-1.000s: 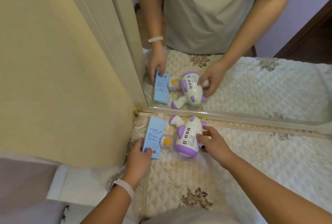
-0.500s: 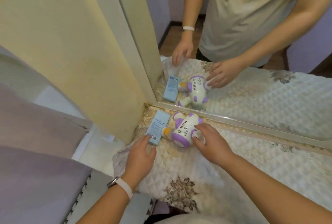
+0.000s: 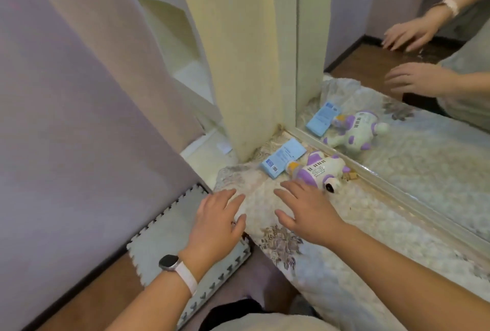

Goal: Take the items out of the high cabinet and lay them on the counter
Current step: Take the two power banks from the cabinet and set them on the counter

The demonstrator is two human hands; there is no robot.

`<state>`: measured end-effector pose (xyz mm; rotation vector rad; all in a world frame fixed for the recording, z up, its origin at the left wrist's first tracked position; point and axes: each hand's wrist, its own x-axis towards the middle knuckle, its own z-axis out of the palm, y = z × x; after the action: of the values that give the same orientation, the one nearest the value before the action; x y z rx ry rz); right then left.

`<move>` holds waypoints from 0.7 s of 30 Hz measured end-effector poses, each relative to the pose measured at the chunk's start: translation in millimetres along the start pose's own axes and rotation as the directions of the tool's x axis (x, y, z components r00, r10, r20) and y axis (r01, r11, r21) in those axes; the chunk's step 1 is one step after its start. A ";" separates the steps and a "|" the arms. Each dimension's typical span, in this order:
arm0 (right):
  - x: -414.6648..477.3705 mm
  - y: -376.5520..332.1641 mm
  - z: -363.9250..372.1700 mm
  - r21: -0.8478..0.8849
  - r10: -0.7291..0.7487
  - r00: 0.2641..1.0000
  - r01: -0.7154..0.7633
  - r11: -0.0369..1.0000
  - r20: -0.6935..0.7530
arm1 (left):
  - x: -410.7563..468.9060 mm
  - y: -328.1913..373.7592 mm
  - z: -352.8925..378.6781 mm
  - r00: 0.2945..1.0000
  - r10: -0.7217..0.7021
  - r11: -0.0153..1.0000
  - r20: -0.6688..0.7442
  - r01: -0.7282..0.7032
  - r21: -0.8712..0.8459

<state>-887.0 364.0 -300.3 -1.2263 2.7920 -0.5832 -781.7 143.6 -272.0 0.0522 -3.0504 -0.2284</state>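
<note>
Blue box (image 3: 283, 157) flat and closed, contents unseen, in the back corner of the quilted counter (image 3: 352, 227), white-and-purple toy (image 3: 319, 170) just beside it, mirror (image 3: 413, 161) behind, left hand (image 3: 217, 222) and right hand (image 3: 307, 211) spread, holding nothing, foam mat (image 3: 161, 240) on floor.

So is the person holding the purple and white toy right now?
No, the toy lies on the cover by the mirror, and both the right hand and left hand are open, gripping nothing.

Open quilted counter (image 3: 358, 224) rightward; blue box (image 3: 283, 157), toy (image 3: 320, 170), mirror frame (image 3: 397, 195), wall (image 3: 238, 65) in the corner.
</note>
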 end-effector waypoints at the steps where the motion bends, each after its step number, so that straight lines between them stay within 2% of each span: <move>1: 2.6 -9.3 0.8 -0.003 -0.039 0.999 0.039 0.999 0.005 | -11.1 -3.1 -5.1 1.000 -0.025 1.000 -0.014 0.025 -0.001; 6: 14.8 -58.6 6.4 -0.050 -0.232 0.971 0.235 0.971 0.050 | -68.8 -23.0 -22.1 0.982 -0.154 0.988 -0.111 0.156 0.011; 10: 19.9 -112.7 14.1 -0.054 -0.385 0.919 0.390 0.919 0.090 | -129.5 -37.3 -35.7 0.951 -0.226 0.970 -0.210 0.240 0.044; 14: 7.9 -183.6 33.5 -0.045 -0.530 0.836 0.540 0.840 0.141 | -210.6 -48.2 -51.1 0.892 -0.359 0.920 -0.273 0.387 0.053; 21: -54.5 -332.0 58.1 -0.004 -0.749 0.655 0.753 0.658 0.098 | -389.1 -52.6 -80.1 0.769 -0.578 0.778 -0.272 0.620 0.102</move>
<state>-605.6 179.3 -243.6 -2.3680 2.1076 -0.4523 -385.9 95.5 -231.8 1.0109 -2.7057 0.0346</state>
